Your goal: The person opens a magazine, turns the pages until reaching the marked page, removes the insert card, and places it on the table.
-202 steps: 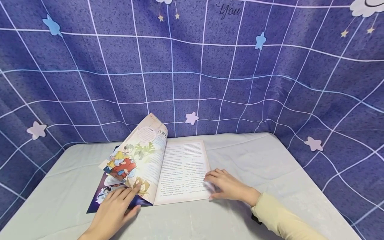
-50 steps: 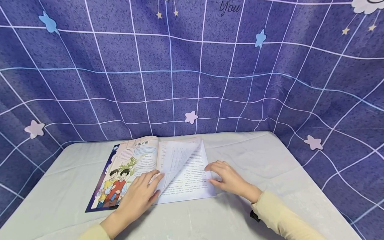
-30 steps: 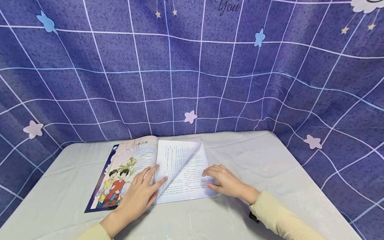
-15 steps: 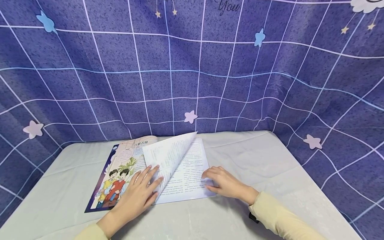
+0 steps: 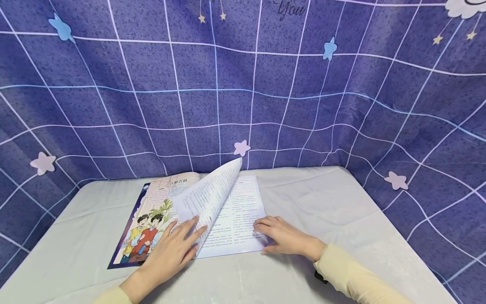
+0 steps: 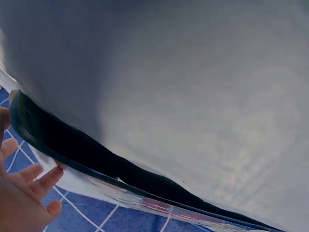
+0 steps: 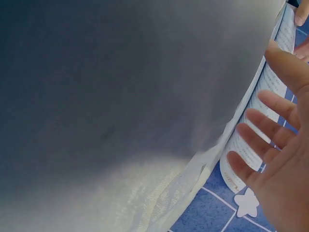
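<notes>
The left hand [image 5: 168, 249], fingers spread, touches the lifted page [image 5: 210, 190]. The right hand [image 5: 287, 238] rests loosely at the magazine's [image 5: 235, 236] edge.

A curtained-off tabletop nook, home or otherwise I cannot tell: a creased, pale grey table [image 5: 311, 192] sits enclosed from nine to three o'clock by a purple-blue curtain [image 5: 235, 76] (the lettering "You" [image 5: 291, 9] shows just past twelve).

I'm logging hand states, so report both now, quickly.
Left hand: open, resting on the magazine.
Right hand: open, at the magazine's right edge.
</notes>
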`<action>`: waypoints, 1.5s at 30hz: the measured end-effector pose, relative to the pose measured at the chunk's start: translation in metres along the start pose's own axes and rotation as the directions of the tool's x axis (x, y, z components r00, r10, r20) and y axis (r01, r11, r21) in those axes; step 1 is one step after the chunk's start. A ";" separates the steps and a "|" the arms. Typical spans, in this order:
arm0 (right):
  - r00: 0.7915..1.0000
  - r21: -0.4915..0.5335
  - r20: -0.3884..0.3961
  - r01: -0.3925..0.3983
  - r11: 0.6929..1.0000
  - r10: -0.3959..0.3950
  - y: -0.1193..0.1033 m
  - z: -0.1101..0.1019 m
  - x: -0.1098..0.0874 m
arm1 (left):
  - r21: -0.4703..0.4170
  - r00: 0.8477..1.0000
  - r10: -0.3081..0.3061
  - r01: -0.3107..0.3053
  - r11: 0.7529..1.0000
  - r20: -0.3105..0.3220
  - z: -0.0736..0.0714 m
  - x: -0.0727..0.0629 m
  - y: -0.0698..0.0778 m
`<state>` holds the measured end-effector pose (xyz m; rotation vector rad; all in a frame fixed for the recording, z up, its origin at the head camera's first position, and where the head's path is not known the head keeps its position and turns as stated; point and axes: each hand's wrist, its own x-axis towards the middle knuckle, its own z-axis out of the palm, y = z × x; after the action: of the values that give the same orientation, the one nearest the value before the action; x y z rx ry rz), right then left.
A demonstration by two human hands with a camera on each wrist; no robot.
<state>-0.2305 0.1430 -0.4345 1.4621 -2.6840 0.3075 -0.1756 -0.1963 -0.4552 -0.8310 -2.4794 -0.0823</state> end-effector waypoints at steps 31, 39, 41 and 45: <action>1.000 -0.038 0.024 -0.013 0.999 0.014 0.000 -0.004 -0.006 | 0.020 0.997 -0.064 0.063 0.998 0.054 -0.008 -0.021 0.012; 0.999 -0.029 0.035 -0.017 0.999 0.018 0.000 -0.003 -0.005 | 0.076 0.996 -0.073 0.069 0.995 0.047 -0.012 -0.023 0.011; 0.999 -0.031 0.037 -0.016 0.999 0.017 0.001 -0.003 -0.005 | 0.108 0.995 -0.083 0.078 0.991 0.048 -0.014 -0.022 0.010; 0.999 -0.033 0.043 -0.009 0.999 0.011 0.001 -0.003 -0.005 | 0.138 0.992 -0.115 0.105 0.985 0.061 -0.016 -0.023 0.009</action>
<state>-0.2286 0.1488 -0.4322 1.4636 -2.7174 0.2334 -0.1477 -0.2054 -0.4532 -0.6507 -2.5623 0.0752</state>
